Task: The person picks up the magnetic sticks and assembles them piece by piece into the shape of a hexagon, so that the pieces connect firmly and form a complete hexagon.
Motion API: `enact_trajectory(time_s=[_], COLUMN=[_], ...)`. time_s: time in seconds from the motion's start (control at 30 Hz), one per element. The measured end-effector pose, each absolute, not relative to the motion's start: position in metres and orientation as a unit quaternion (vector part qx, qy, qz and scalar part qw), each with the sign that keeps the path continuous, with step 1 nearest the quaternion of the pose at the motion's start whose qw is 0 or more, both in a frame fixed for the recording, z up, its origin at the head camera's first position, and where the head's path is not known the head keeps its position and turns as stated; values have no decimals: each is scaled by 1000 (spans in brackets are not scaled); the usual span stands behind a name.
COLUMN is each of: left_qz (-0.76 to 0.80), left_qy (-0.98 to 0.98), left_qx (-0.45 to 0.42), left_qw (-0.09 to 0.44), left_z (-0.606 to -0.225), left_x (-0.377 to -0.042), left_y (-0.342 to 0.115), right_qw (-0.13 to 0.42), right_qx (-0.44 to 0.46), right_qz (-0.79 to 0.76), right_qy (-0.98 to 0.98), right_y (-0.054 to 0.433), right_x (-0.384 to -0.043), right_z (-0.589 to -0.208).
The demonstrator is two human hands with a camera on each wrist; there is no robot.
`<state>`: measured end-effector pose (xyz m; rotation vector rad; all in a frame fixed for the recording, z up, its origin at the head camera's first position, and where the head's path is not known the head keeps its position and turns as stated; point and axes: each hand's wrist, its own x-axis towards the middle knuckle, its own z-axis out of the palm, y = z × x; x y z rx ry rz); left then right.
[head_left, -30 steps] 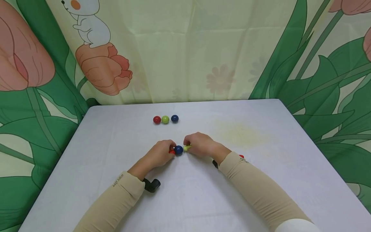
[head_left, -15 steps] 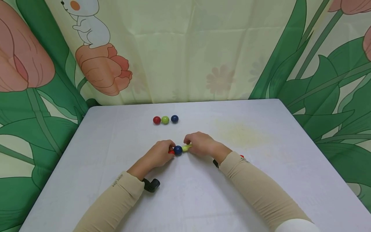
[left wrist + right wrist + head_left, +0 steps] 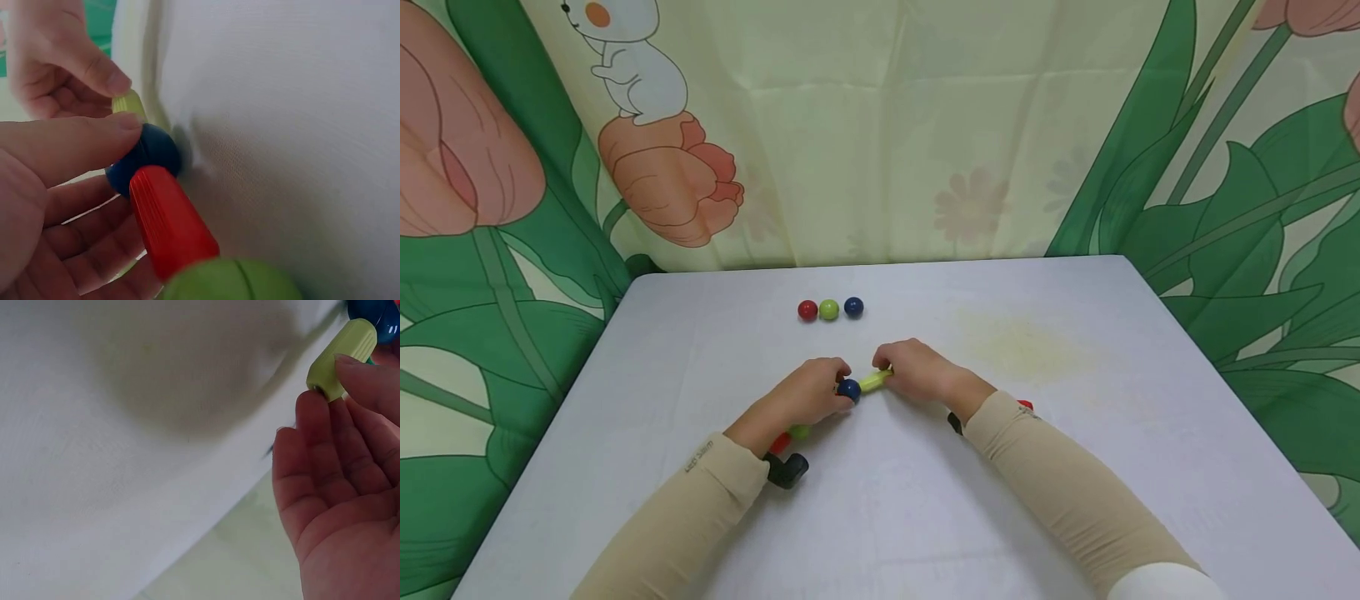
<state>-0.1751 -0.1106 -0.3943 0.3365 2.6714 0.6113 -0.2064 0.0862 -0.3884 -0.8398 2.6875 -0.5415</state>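
Observation:
My left hand [image 3: 808,393] grips a dark blue ball [image 3: 848,391], its thumb across the ball in the left wrist view. A ridged red rod [image 3: 172,219] meets one side of that ball and leads to a green ball [image 3: 234,282]. On the other side is a yellow-green rod [image 3: 342,359], pinched between thumb and fingers of my right hand [image 3: 919,372]. The rod's end touches the blue ball; how deep it sits cannot be made out. In the head view the red rod and green ball show partly beneath the left wrist.
Farther back on the white table [image 3: 715,317] a red ball [image 3: 807,311], a green ball [image 3: 829,310] and a blue ball [image 3: 853,307] stand in a row. A red piece [image 3: 1025,405] peeks from behind the right sleeve. A printed curtain [image 3: 880,167] hangs behind.
My left hand has shifted its hold from the red rod to the blue ball, which moved slightly left. More of the yellow-green rod shows, and the red rod and green ball now appear beneath the wrist.

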Motion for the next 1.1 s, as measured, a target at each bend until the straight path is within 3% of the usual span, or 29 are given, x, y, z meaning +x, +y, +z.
enact_trajectory(time_s=[0.3, 1.1], left_qz=[205, 226], left_qy=[953, 951], left_qx=[131, 116], left_qw=[180, 175], left_z=[-398, -401], left_x=[-180, -182], left_y=[-113, -133], right_qw=[129, 120], right_qx=[-284, -258], right_qz=[-208, -151], right_qy=[927, 947], right_y=[82, 53], right_x=[-218, -291], right_z=[-391, -378])
